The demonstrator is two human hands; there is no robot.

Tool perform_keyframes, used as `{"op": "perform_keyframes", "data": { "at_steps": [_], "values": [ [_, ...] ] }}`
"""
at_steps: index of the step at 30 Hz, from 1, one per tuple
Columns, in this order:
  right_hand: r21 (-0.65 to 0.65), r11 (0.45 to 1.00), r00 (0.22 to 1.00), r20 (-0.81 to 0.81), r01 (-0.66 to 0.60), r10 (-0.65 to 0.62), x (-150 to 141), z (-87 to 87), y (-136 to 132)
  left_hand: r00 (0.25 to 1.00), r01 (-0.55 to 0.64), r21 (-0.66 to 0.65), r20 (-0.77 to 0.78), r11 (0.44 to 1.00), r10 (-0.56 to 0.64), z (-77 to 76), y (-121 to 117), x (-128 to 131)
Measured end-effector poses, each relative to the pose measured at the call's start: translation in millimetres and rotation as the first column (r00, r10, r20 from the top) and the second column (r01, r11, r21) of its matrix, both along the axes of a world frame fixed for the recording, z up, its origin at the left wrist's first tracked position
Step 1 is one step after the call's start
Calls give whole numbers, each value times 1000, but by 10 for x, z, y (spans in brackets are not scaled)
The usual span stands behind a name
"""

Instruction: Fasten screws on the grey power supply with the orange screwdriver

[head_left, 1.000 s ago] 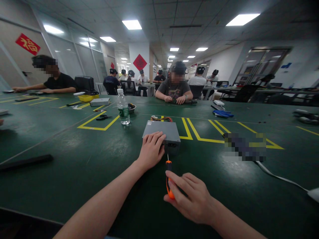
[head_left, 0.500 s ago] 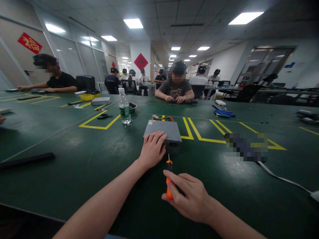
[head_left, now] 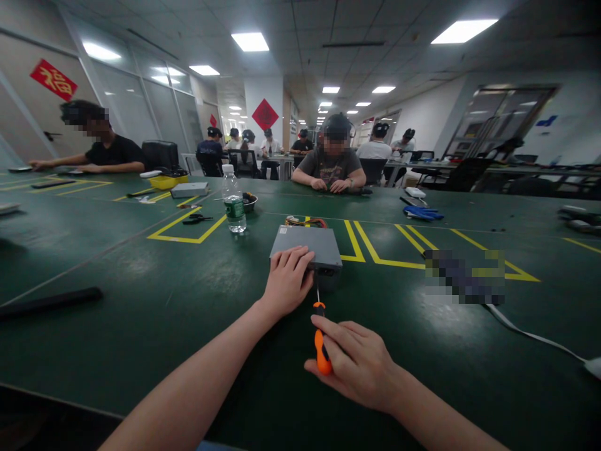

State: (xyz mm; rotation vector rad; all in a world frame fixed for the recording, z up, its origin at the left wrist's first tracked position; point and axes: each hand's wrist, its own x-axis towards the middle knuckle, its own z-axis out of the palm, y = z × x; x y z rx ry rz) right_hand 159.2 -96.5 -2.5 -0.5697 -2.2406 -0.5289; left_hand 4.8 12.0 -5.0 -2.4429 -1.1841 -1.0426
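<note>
A grey metal computer power supply [head_left: 307, 241] lies on the green table in front of me, its bundle of coloured wires [head_left: 306, 222] at the far side. My left hand [head_left: 288, 279] grips its near left part, fingers over the top and thumb by the front face. In my right hand [head_left: 357, 360] is a screwdriver [head_left: 322, 352] with an orange and black handle, held between thumb and fingers. Its shaft points away from me at the power supply's near face, beside the socket. The tip is too small to make out.
A water bottle [head_left: 233, 203] stands left of the power supply, before a small bowl [head_left: 250, 201]. A black bar [head_left: 51, 302] lies at left, a blurred-out dark object [head_left: 462, 275] with a white cable at right. Blue gloves [head_left: 422, 213] lie farther back. A person [head_left: 331, 156] sits opposite.
My right fingers have shifted on the screwdriver handle, uncovering more of its orange part. The left hand and power supply stay put. Another person's hand at the left edge has left view.
</note>
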Motion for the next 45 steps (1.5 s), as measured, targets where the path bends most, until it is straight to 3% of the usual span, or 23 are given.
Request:
{"op": "perform_keyframes", "data": {
  "at_steps": [16, 24, 32, 45],
  "values": [
    [-103, 991, 996, -5, 87, -88, 72, 1, 79, 997, -27, -26, 72, 999, 29, 1, -1, 58],
    [-103, 989, 995, 11, 104, -104, 92, -28, 99, 996, -44, -32, 80, 999, 46, -15, 8, 71],
    [-68, 997, 999, -34, 34, -36, 146, 94, 8, 996, -36, -36, 81, 999, 39, 7, -10, 63],
    [-51, 991, 989, -73, 125, -128, 298, 112, 9, 997, -30, -35, 68, 999, 33, 7, -3, 58]
  ]
}}
